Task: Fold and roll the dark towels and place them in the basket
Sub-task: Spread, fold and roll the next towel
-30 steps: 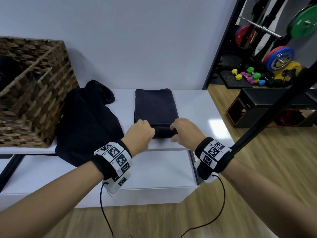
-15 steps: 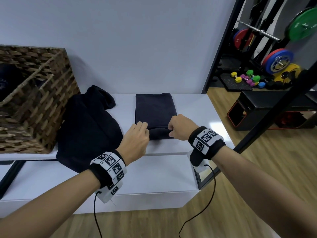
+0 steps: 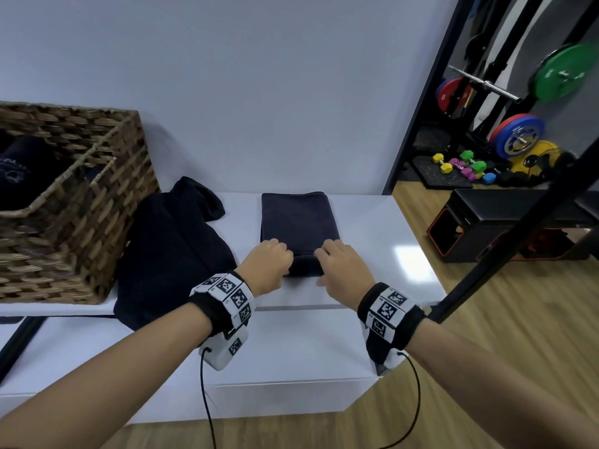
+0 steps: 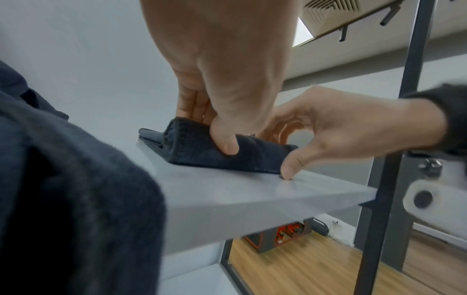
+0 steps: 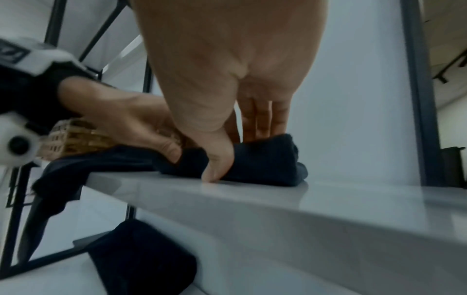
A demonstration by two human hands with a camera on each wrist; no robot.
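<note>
A folded dark towel (image 3: pixel 299 218) lies lengthwise on the white table (image 3: pixel 382 241), its near end turned up into a short roll (image 4: pixel 192 147). My left hand (image 3: pixel 274 259) grips the roll's left part, with the thumb (image 4: pixel 226 144) in front and the fingers over the top. On its right part my right hand (image 3: pixel 335 260) curls the same way, thumb tip (image 5: pixel 215 173) down on the table. A second dark towel (image 3: pixel 168 247) lies loose to the left and hangs over the edge. The wicker basket (image 3: pixel 97 202) stands at the far left with a rolled dark towel (image 3: pixel 19 170) inside.
A lower white step (image 3: pixel 291 351) runs below the table's front edge. A black slanted pole (image 3: pixel 518 228) crosses on the right. Beyond it are a black box (image 3: pixel 492 228), coloured dumbbells (image 3: pixel 463 165) and weight plates (image 3: pixel 518 136) on the wooden floor.
Both hands have rolled the towel's near end away from me, so the roll is thicker and sits farther up the towel. The flat part has grown shorter.
</note>
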